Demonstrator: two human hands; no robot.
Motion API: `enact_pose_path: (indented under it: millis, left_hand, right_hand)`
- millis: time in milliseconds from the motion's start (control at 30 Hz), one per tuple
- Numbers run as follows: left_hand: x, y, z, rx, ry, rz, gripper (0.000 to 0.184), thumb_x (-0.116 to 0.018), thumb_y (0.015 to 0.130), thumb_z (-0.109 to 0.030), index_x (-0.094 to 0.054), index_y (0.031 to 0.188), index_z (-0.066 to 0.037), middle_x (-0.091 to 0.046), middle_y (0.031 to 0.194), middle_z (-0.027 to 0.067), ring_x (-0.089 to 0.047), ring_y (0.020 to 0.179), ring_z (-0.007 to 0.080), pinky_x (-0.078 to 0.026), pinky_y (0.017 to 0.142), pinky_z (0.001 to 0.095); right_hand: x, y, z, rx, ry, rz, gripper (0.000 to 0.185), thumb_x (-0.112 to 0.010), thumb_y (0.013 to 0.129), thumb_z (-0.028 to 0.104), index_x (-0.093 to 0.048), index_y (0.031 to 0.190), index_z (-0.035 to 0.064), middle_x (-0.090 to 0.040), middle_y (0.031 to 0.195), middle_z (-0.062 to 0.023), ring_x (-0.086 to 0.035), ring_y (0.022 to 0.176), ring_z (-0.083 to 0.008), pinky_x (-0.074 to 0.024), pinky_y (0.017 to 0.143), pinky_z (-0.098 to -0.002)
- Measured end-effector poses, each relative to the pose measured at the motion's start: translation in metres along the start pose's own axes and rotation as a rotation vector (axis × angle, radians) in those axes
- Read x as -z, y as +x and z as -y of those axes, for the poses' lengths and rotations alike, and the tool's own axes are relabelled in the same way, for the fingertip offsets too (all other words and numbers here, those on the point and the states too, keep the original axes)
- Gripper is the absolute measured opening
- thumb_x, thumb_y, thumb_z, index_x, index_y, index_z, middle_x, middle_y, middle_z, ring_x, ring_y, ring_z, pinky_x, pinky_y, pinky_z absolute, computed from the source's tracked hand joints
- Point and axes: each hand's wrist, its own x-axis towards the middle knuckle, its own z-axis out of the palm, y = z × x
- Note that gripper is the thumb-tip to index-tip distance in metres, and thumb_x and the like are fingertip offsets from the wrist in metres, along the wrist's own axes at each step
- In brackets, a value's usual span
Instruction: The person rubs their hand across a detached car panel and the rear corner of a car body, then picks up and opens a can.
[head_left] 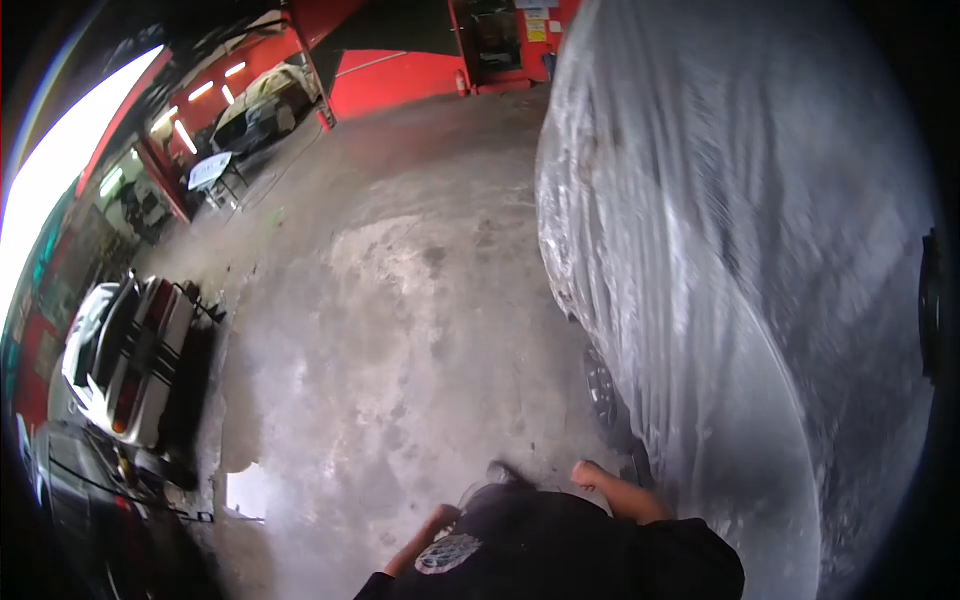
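My left hand (pixel 443 516) is low in the view beside my dark shirt (pixel 540 545). Its fingers look curled; the shirt partly hides them, and whatever they may hold cannot be made out. My right hand (pixel 588 474) is closed into a fist in front of my body, with nothing visible in it. It is nearest to a car wheel (pixel 601 388) and the large vehicle-sized shape under a translucent plastic sheet (pixel 700 300) on my right. The fist appears apart from the sheet. A shoe (pixel 497 471) shows between my hands.
Stained concrete floor (pixel 390 300) stretches ahead. A white car (pixel 145 360) with its rear toward me and a dark car (pixel 90 500) stand at left. Farther back are a panel on a stand (pixel 210 171), a covered car (pixel 265 115) and a fire extinguisher (pixel 461 82).
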Motion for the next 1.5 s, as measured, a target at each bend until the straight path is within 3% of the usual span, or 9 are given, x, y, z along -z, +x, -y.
enact_pose_path:
  millis: [133,400,567,733,1133,1267,1333,1433,1500]
  left_hand:
    - [0.126,0.091,-0.033,-0.116,-0.547,-0.037,0.024,-0.056,0.086,-0.006,-0.063,0.109,-0.003,-0.068,0.083,0.0110,-0.064,0.058,0.0199,-0.055,0.044,0.0345]
    - [0.297,0.162,-0.152,-0.110,-0.362,-0.337,0.025,-0.056,0.088,-0.022,-0.066,0.098,-0.001,-0.067,0.076,0.0098,-0.063,0.057,0.0175,-0.051,0.044,0.0318]
    - [0.352,0.229,-0.084,-0.115,-0.080,-0.234,0.024,-0.055,0.088,-0.022,-0.066,0.091,0.000,-0.067,0.076,0.0106,-0.064,0.059,0.0197,-0.053,0.046,0.0350]
    - [0.437,0.199,-0.113,-0.042,-0.234,-0.461,0.026,-0.051,0.087,-0.019,-0.065,0.091,0.003,-0.067,0.078,0.0106,-0.064,0.059,0.0219,-0.051,0.048,0.0354]
    - [0.702,0.335,-0.193,0.018,-0.586,-0.556,0.027,-0.050,0.089,-0.019,-0.059,0.100,0.004,-0.064,0.075,0.0137,-0.061,0.054,0.0246,-0.047,0.044,0.0395]
    - [0.853,0.400,-0.156,-0.128,-0.336,-0.535,0.029,-0.050,0.090,-0.019,-0.057,0.103,0.005,-0.065,0.076,0.0147,-0.061,0.053,0.0260,-0.049,0.045,0.0409]
    - [0.946,0.426,-0.160,-0.113,-0.405,-0.497,0.031,-0.049,0.090,-0.020,-0.056,0.105,0.006,-0.065,0.076,0.0152,-0.062,0.053,0.0267,-0.049,0.045,0.0416]
    - [1.079,0.455,-0.206,0.113,-0.685,-0.403,0.032,-0.050,0.091,-0.022,-0.054,0.109,0.004,-0.064,0.077,0.0155,-0.062,0.053,0.0265,-0.050,0.041,0.0378]
    - [1.155,0.478,-0.211,0.051,-0.603,-0.406,0.031,-0.051,0.091,-0.023,-0.055,0.107,0.003,-0.064,0.075,0.0154,-0.063,0.054,0.0253,-0.049,0.039,0.0350]
  right_hand:
    - [0.057,0.055,0.016,-0.068,0.140,-0.036,0.020,-0.055,0.081,0.016,-0.067,0.077,0.0005,-0.067,0.071,-0.0141,-0.064,0.053,-0.0228,-0.0532,0.044,-0.0360]
    - [0.129,0.192,0.087,0.431,-0.088,-0.359,0.023,-0.057,0.079,0.023,-0.072,0.091,0.0091,-0.070,0.089,-0.0155,-0.069,0.070,-0.0290,-0.0558,0.063,-0.0394]
    - [0.251,0.296,0.173,0.230,-0.159,-0.100,0.026,-0.065,0.079,0.024,-0.071,0.102,0.0134,-0.070,0.097,-0.0102,-0.067,0.091,-0.0271,-0.0517,0.081,-0.0390]
    - [0.410,0.399,0.295,-0.060,-0.029,-0.031,0.018,-0.069,0.076,0.022,-0.071,0.085,0.0071,-0.067,0.070,-0.0153,-0.066,0.059,-0.0250,-0.0551,0.058,-0.0378]
    - [0.606,0.597,0.656,0.739,-0.192,-0.492,0.035,-0.061,0.076,0.021,-0.066,0.106,0.0036,-0.068,0.103,-0.0184,-0.064,0.098,-0.0348,-0.0505,0.086,-0.0411]
    - [0.570,0.677,0.671,0.442,-0.355,-0.036,0.028,-0.059,0.076,0.020,-0.068,0.093,0.0003,-0.068,0.091,-0.0198,-0.066,0.089,-0.0337,-0.0516,0.080,-0.0430]
    - [0.583,0.690,0.670,0.695,-0.554,-0.078,0.024,-0.058,0.074,0.019,-0.069,0.084,0.0006,-0.067,0.085,-0.0190,-0.066,0.083,-0.0335,-0.0515,0.076,-0.0440]
    - [0.635,0.667,0.725,0.045,-0.282,-0.088,0.022,-0.056,0.073,0.017,-0.069,0.082,0.0009,-0.067,0.082,-0.0185,-0.066,0.078,-0.0349,-0.0516,0.073,-0.0445]
    - [0.642,0.721,0.709,0.191,-0.526,-0.367,0.023,-0.054,0.074,0.016,-0.069,0.081,0.0006,-0.067,0.080,-0.0172,-0.067,0.074,-0.0329,-0.0533,0.066,-0.0444]
